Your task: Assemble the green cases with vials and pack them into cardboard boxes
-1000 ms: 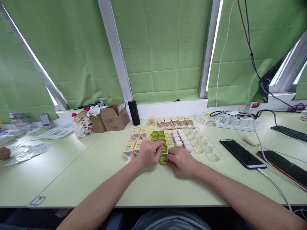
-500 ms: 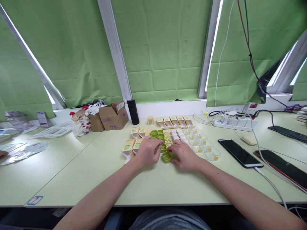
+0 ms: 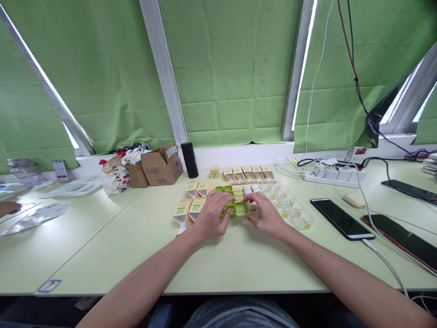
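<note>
My right hand (image 3: 264,214) has its thumb and fingertips closed on the right edge of a small square green tray (image 3: 241,208). Over the neighbouring green trays (image 3: 228,188), my left hand (image 3: 215,214) bends its fingers and thumb around a tray, partly hiding it. Between and behind the hands lie small yellow pieces (image 3: 238,192) in a cluster. Pale pink-white blocks (image 3: 251,189) stand in rows beyond my right fingers. Further right are clear plastic cups (image 3: 283,200) with yellow centres. Folded cream cartons with green labels (image 3: 182,209) stand left of my left hand.
A row of cartons (image 3: 248,174) stands at the back, near a black cylinder (image 3: 190,159) and a cardboard box (image 3: 162,165). On the right lie a phone (image 3: 341,217) with a cable and a power strip (image 3: 334,175). Another person's hand (image 3: 10,208) is at far left.
My right hand has moved the green tray forward and slightly right, level with the other green trays. My left hand has shifted slightly. The other person's hand reaches further into view.
</note>
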Tool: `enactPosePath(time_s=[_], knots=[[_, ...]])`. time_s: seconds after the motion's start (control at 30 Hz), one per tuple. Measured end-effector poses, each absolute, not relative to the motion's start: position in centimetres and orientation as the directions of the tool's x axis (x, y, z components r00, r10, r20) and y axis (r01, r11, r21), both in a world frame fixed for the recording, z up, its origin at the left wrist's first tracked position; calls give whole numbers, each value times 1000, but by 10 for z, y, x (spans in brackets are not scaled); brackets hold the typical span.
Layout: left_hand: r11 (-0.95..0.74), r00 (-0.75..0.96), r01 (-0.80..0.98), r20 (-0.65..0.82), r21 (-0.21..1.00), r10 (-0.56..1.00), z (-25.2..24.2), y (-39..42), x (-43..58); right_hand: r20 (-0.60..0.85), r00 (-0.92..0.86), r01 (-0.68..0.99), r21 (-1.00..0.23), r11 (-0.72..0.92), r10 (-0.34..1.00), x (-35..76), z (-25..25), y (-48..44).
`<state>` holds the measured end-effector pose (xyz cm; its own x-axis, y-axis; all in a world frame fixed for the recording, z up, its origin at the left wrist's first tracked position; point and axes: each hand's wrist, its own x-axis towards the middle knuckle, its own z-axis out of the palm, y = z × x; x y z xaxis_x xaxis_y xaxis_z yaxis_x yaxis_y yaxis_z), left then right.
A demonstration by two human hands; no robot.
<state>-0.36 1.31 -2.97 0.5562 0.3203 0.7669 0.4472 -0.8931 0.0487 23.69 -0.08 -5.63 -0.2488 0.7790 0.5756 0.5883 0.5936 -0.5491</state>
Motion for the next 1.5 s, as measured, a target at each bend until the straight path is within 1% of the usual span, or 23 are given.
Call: enactPosePath(time_s=[0.1,0.2,0.3,0.6,0.67,0.87,1.0,1.1,1.17,1.27,1.4,1.5], knots=[[-894,589,445,734,54,338,-31,11,-1,608,-182,570,-575,587,773,236,-58,0],[-894,590,444,730,63,345,-36,13,1,665,-169,540,-555,632,728,236,-57,-1],[-900,568,431,756,63,325,-40,16,2,709,-171,508,-532,678,684,235,-55,-3],[-880,488,451,784,150,383,-45,19,0,721,-170,484,-532,695,671,235,-52,-6],[-870,475,460,779,177,409,-45,20,0,733,-188,494,-505,708,654,236,-51,-7],[-849,433,463,770,256,468,-44,20,0,794,-247,524,-372,766,555,237,-50,-7],[-817,404,450,733,361,547,-43,19,2,805,-280,519,-332,788,523,237,-53,-5],[-775,369,448,698,445,614,-44,18,4,783,-265,504,-385,773,563,236,-56,-3],[-755,350,443,681,484,643,-44,17,5,761,-228,479,-455,751,607,235,-58,-3],[-750,349,427,673,506,652,-44,16,6,718,-168,380,-585,716,676,232,-58,-2],[-779,373,437,697,451,613,-44,14,4,627,-134,207,-739,641,767,229,-59,1],[-811,391,446,732,379,557,-43,13,4,581,-138,117,-795,595,802,229,-60,3]])
